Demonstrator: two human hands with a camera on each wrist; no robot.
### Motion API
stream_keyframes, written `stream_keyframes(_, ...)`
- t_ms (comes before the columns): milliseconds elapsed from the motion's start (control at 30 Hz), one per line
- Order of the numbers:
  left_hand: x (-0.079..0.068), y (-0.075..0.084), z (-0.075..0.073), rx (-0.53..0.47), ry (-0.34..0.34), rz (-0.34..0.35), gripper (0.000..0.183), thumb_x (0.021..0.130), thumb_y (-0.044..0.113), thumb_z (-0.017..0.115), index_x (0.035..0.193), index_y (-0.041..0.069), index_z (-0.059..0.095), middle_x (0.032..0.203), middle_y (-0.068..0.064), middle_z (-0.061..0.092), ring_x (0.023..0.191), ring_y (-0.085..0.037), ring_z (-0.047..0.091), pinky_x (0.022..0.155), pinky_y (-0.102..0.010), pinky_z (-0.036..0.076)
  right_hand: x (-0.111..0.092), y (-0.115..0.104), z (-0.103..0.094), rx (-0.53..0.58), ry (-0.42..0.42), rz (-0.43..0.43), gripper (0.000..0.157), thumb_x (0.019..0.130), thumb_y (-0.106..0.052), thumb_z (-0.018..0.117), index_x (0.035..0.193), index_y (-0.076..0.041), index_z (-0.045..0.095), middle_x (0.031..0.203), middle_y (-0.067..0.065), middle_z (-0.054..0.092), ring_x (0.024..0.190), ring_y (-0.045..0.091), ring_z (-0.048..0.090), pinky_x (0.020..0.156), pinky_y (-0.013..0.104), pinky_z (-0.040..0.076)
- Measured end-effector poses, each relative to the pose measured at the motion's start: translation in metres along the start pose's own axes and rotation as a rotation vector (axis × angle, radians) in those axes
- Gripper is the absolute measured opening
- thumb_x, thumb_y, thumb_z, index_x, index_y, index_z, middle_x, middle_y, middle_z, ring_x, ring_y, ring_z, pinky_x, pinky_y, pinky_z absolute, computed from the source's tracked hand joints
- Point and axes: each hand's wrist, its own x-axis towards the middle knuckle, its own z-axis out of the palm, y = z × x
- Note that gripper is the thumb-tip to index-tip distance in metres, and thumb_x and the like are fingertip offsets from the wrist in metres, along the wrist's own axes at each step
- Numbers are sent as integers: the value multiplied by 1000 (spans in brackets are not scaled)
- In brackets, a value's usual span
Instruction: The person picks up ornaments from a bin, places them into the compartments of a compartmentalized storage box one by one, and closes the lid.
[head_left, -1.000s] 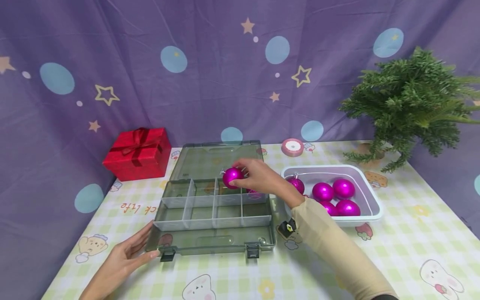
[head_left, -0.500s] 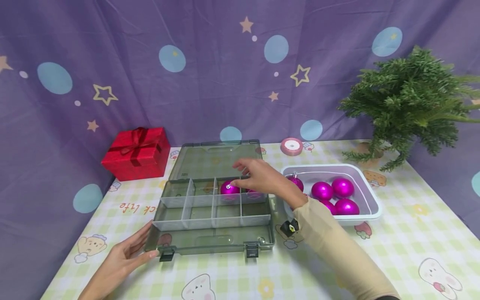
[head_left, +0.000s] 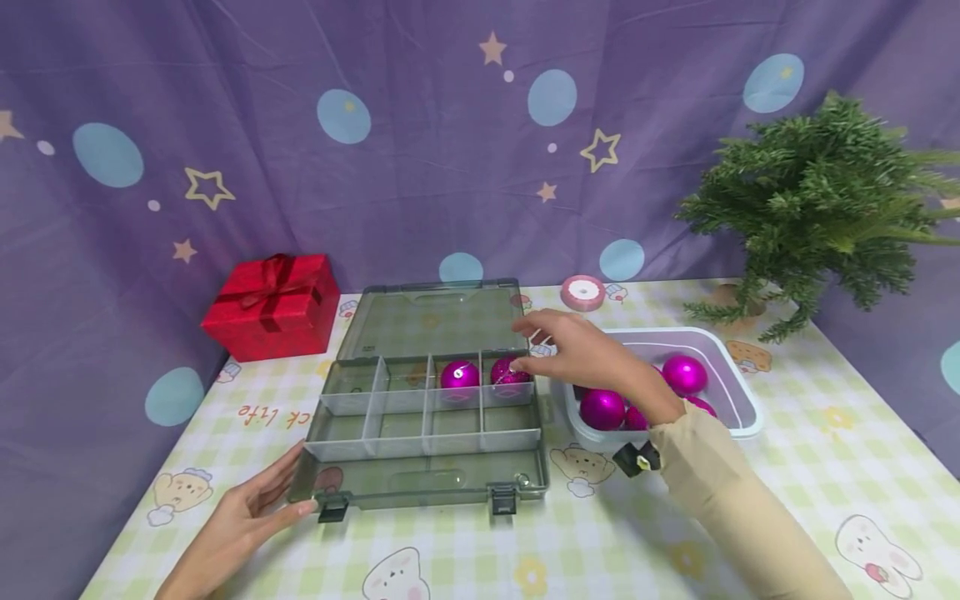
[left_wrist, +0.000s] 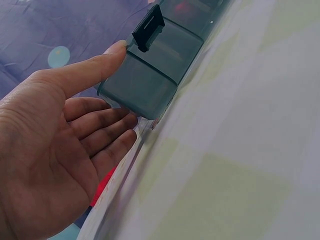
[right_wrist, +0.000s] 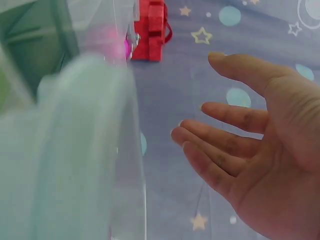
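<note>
A clear grey-green compartment box lies with its lid back. Two shiny magenta ornaments sit in its back row: a smooth ball in the third compartment and a glittery ball in the rightmost one. My left hand rests at the box's front left corner, thumb at the front near a latch, other fingers against the side. With nothing in its grasp, my right hand is between the box and a white tub, fingers spread, fingertips above the rightmost ball. Several magenta balls lie in the tub, partly hidden by the forearm.
A red gift box stands at the back left. Behind the tub lies a pink ribbon roll, and a small artificial tree stands at the back right. A patterned purple curtain hangs behind the checked tablecloth.
My right hand lowered a smooth magenta ball into the third back compartment and let go. It then moved right toward the tub. My left hand has stayed at the box corner.
</note>
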Motion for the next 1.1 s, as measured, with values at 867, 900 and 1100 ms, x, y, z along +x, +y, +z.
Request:
stream_keyframes(867, 0, -1, 0, 22, -7, -24, 78, 98, 22, 75, 160, -1, 33, 159, -25, 35, 134, 5, 36, 98, -3, 37, -66, 76, -25, 116, 83, 237, 43, 95, -24, 77, 127, 3, 66, 122, 19, 69, 107, 33, 69, 93, 49, 59)
stream_keyframes(900, 0, -1, 0, 18, -5, -19, 78, 98, 21, 75, 160, -1, 33, 159, -25, 35, 131, 11, 36, 98, -3, 37, -67, 78, -23, 118, 80, 238, 42, 95, -23, 77, 126, 3, 66, 122, 19, 69, 107, 33, 69, 93, 49, 59)
stream_keyframes(1100, -1, -1, 1, 1, 2, 13, 76, 98, 17, 75, 159, -3, 34, 158, -27, 36, 125, 19, 35, 98, -3, 37, -66, 88, -15, 142, 62, 214, 41, 95, -18, 77, 125, 7, 66, 116, 21, 71, 106, 34, 69, 92, 49, 59)
